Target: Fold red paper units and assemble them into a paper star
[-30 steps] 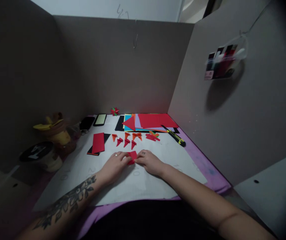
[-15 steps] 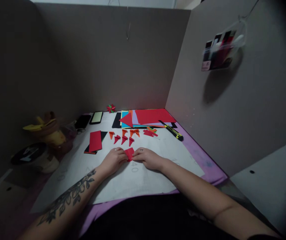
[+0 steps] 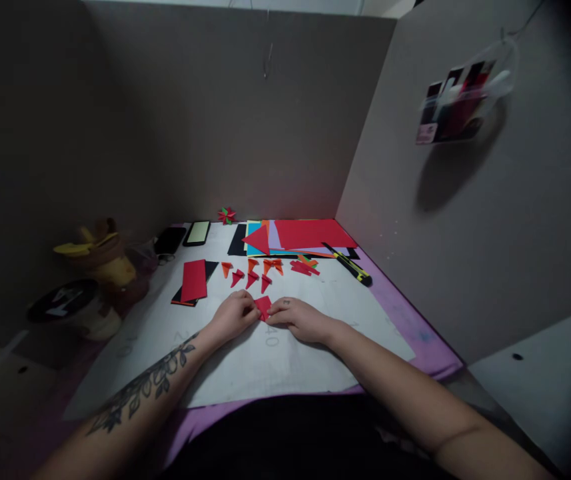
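A small red paper square (image 3: pixel 264 307) lies on the white sheet (image 3: pixel 315 363) in front of me. My left hand (image 3: pixel 235 315) pinches its left edge, fingers closed. From the other side, my right hand (image 3: pixel 298 319) grips the lower right edge with fingertips pressed together. My fingers hide part of the paper, so its exact folds cannot be made out. Just beyond my hands sit several small folded pieces, the red ones (image 3: pixel 252 279) nearer and the orange ones (image 3: pixel 272 266) a little farther back.
Left of the folded pieces lies a stack of red and black paper rectangles (image 3: pixel 194 281). Coloured sheets (image 3: pixel 310 233), a yellow-black utility knife (image 3: pixel 349 265) and paper scraps (image 3: pixel 305 267) lie toward the back right. A phone (image 3: pixel 197 233) and a paper star (image 3: pixel 226 215) are near the back wall.
The view has shifted slightly, moving the whole scene a little to the right. Both hands stay on the red paper square, with only small finger movement.
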Tool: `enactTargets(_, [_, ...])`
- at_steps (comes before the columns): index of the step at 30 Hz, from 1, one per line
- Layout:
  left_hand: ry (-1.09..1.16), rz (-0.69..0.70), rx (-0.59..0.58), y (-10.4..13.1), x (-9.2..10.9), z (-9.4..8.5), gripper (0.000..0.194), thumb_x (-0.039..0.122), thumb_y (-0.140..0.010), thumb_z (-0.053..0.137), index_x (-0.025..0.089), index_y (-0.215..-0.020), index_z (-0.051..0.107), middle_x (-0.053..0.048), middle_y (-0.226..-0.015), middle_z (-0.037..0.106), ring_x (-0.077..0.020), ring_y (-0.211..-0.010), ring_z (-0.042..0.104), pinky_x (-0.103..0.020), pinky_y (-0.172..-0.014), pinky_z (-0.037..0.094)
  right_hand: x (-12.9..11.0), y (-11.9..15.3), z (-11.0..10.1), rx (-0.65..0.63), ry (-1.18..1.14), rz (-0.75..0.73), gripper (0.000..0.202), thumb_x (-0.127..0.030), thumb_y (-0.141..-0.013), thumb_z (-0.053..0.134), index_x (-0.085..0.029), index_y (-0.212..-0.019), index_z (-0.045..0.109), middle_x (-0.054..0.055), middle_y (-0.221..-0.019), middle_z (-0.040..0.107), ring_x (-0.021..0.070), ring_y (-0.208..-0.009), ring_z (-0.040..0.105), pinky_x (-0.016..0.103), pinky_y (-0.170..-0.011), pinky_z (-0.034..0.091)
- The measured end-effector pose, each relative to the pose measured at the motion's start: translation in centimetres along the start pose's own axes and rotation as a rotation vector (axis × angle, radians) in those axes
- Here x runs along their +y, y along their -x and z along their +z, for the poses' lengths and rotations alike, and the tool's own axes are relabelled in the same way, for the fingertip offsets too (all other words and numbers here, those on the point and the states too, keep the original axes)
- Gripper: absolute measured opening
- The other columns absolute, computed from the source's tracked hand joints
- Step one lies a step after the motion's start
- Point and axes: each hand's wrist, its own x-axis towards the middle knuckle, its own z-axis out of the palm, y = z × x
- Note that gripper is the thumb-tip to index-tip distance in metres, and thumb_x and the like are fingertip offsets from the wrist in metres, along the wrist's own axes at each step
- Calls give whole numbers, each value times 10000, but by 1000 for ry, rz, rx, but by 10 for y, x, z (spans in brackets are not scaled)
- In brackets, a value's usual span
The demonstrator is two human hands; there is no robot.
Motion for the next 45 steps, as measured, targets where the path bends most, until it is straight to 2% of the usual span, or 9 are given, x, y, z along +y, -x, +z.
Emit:
enactTargets(5, [-16, -39, -17, -5, -1, 1, 254, 332, -797, 513, 163, -649, 632, -55, -782, 583, -158, -745, 538, -261, -670, 421, -3, 0, -2, -3, -10, 16, 287, -84, -848, 475, -202, -1012, 679, 67, -1043, 656, 159, -976, 559, 323, -880, 442])
enactTargets(11, [-27, -78, -8, -6, 3, 2, 229, 324, -770, 532, 161, -639, 627, -52, -783, 590, -154, -727, 542, -255, -658, 418, -6, -1, -2, -6, -32, 44, 350, -62, -851, 449, -208, -1113, 630, 68, -1055, 658, 159, -991, 560, 332, -885, 444])
enactTargets(24, [-43, -171, -38, -10, 6, 2, 158, 287, -695, 564, 166, -628, 641, -42, -753, 609, -151, -676, 538, -246, -603, 396, -5, -1, -3, -40, 20, 48, 296, -111, -858, 491, -241, -1049, 676, 56, -1027, 648, 161, -950, 541, 300, -836, 443])
enactTargets(34, [-189, -207, 14, 2, 6, -3, 168, 327, -757, 550, 179, -687, 588, -75, -845, 585, -208, -807, 538, -310, -724, 419, -6, -2, -1, -51, 60, 68, 313, -90, -844, 484, -229, -1061, 662, 63, -1011, 640, 176, -952, 533, 322, -855, 425])
enactTargets(40, [-131, -201, 34, 3, 0, -4, 72, 259, -736, 577, 190, -756, 580, -45, -829, 581, -191, -805, 542, -299, -725, 421, -11, -3, -1, -61, 103, 77, 299, -83, -849, 476, -229, -1043, 651, 58, -986, 632, 171, -944, 528, 325, -864, 401])
enactTargets(45, [-60, -164, 34, 3, -6, -5, 71, 208, -713, 585, 193, -782, 585, -34, -831, 592, -186, -811, 546, -285, -707, 419, -13, -3, 0, -58, 110, 98, 277, -104, -865, 460, -230, -1032, 641, 53, -961, 623, 172, -936, 516, 322, -859, 391])
